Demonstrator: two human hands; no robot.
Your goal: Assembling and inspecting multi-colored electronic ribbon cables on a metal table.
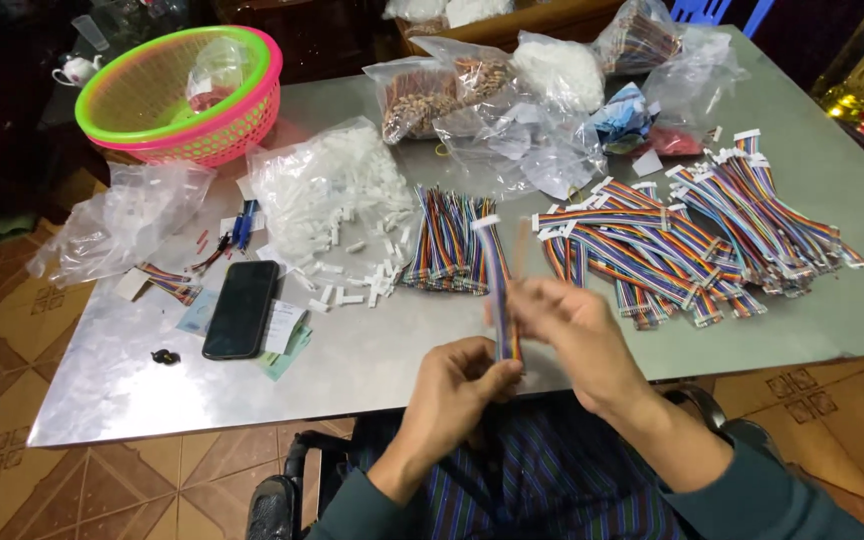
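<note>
My left hand (pixel 457 385) pinches the lower end of a multicoloured ribbon cable (pixel 497 275), which stands nearly upright over the table's near edge with a white connector on its top end. My right hand (pixel 577 335) is blurred beside it, fingers against the cable's middle. Behind the cable lies a bundle of bare ribbon cables (pixel 447 240). To the right spreads a heap of ribbon cables with white connectors (pixel 692 230). Loose white connectors (pixel 357 285) lie scattered left of the bundle, spilling from an open plastic bag (pixel 317 185).
A black phone (pixel 241 309) lies on paper slips at the left of the metal table (pixel 352 370). A pink and green basket (pixel 187 95) stands at the back left. Several plastic bags of parts (pixel 512 100) crowd the back. An empty clear bag (pixel 117 220) overhangs the left edge.
</note>
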